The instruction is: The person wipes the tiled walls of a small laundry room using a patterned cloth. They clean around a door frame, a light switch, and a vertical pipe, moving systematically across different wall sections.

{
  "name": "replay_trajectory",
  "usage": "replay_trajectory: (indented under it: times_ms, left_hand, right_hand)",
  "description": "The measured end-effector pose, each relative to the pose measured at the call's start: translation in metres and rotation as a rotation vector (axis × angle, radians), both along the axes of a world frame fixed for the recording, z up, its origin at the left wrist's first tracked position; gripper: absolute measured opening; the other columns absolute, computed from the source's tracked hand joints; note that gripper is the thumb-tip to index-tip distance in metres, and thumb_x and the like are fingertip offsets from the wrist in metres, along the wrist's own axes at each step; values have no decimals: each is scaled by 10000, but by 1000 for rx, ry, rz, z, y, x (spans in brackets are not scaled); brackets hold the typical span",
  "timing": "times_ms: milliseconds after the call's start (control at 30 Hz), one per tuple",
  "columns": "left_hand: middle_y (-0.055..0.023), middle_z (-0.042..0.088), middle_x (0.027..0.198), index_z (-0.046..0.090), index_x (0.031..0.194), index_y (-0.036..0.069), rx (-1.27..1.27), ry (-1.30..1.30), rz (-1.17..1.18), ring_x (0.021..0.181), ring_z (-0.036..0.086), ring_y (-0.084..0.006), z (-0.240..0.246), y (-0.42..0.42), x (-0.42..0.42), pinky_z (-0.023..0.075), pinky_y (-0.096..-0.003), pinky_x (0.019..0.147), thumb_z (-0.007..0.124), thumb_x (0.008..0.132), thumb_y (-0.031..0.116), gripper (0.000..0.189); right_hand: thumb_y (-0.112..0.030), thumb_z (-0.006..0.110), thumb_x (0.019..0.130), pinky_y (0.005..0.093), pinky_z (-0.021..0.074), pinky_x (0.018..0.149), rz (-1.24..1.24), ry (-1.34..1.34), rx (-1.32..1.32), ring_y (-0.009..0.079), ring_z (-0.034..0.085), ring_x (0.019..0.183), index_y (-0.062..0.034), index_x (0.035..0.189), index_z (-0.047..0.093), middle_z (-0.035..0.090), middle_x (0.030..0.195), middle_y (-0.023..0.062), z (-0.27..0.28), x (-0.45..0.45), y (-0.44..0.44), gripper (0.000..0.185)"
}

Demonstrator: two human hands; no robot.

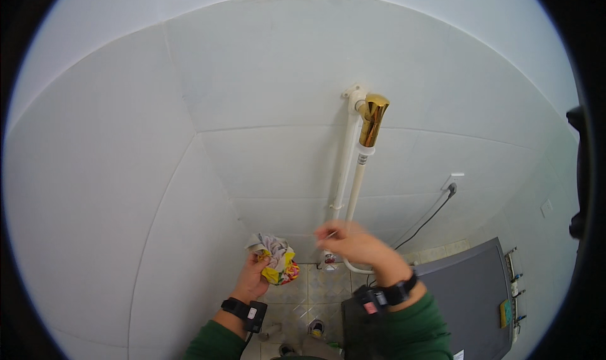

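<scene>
My left hand (255, 274) grips a crumpled cloth (279, 260), grey-white with a yellow and red flower print on its lower side. To its right, my right hand (350, 241) is blurred, with its fingers curled in front of the white pipes. A pale sliver shows between the fingers, and I cannot tell if it is held. Above the hands, a gold-coloured fitting (374, 121) joins a white wall pipe (349, 151). From under the fitting a second white pipe (357, 189) runs down and passes behind my right hand.
At the right stands a dark grey flat-topped unit (464, 289) with a yellow-green sponge (505, 312) on it. Pipework with small valves (518, 291) lines the wall beyond. A plug (452, 189) sits in a wall socket, its black cord hanging down. Patterned floor tiles (293, 312) lie below.
</scene>
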State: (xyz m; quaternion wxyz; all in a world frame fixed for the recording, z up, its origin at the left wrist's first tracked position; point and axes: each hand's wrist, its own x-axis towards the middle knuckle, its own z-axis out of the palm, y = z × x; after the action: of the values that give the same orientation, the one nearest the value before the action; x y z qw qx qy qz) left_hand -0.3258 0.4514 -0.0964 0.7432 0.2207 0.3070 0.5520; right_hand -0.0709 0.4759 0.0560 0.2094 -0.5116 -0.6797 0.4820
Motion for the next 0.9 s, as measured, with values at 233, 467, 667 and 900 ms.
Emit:
replay_trajectory:
  times_ms: [233,467,667,900]
  left_hand:
    - [-84,555,1213,438,1262,67,116,-3,94,1123,557,-249,71,4,20,466,-411,975,515,922,27,351]
    - [-86,559,1246,437,1306,81,246,104,-111,1151,555,-247,123,9,42,464,-418,975,569,870,-15,466]
    - [-67,570,1226,511,1249,45,287,295,-91,1114,552,-213,128,5,67,439,-388,964,568,895,10,360]
    - [-73,603,1026,530,1151,37,95,282,1,913,585,-155,147,33,66,476,-306,783,529,954,173,239]
  right_hand:
    - [-294,703,815,332,501,684,-425,-91,446,211,605,793,-6,1002,587,629,939,106,53,74,-2,362]
    - [-343,728,796,368,505,726,-93,-5,145,258,631,829,-11,1050,563,624,996,158,33,40,-9,449]
    - [-188,688,801,385,490,784,-131,262,320,334,613,907,-11,1067,553,595,1064,193,-4,-6,-13,347]
    - [-103,657,809,378,485,802,-67,41,547,318,594,943,-26,1202,518,574,1073,169,16,-47,13,424]
